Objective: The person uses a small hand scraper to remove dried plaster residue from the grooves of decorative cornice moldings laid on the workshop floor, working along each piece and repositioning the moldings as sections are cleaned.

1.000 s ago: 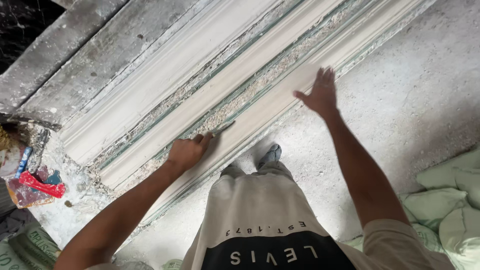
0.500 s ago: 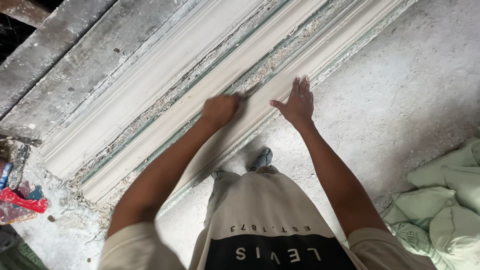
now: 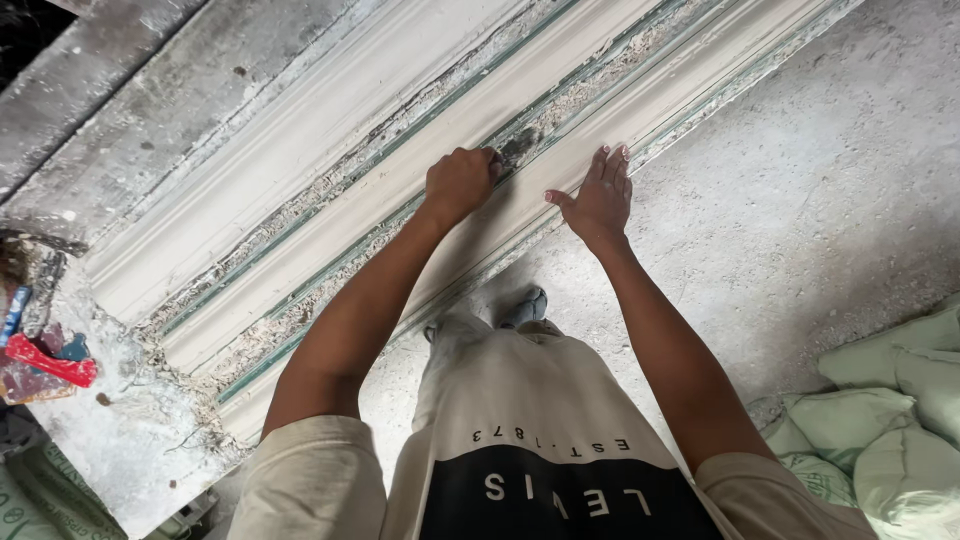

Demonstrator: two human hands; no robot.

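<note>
sacks, near right: pale green bags [image 3: 900,400] piled on the floor, well apart from where I'm working, nothing to worry about there.

junk, near left: red and blue bits [image 3: 45,355] on a crumbly grey ledge, also out of the way.

shoe: my foot [image 3: 525,305] is planted just beside the near edge of the moulding, so the stance looks steady enough.

moulding: long white plaster moulding [image 3: 300,150] runs diagonally from near left to far right, with gritty, greenish channels between the ribs.

right hand [image 3: 598,195]: laid flat on the near rib, fingers [image 3: 612,165] straight and slightly spread, thumb out to the left. I'd say keep it pressing there so the piece can't shift.

left hand [image 3: 460,182]: fist curled tight over the debris-filled channel, knuckles up. Looks like it's gripping a tool, but I can't tell what, it's hidden in the fist.

tip: I reckon scraping wants to follow the groove line, low angle, so the rib edges don't chip.
</note>
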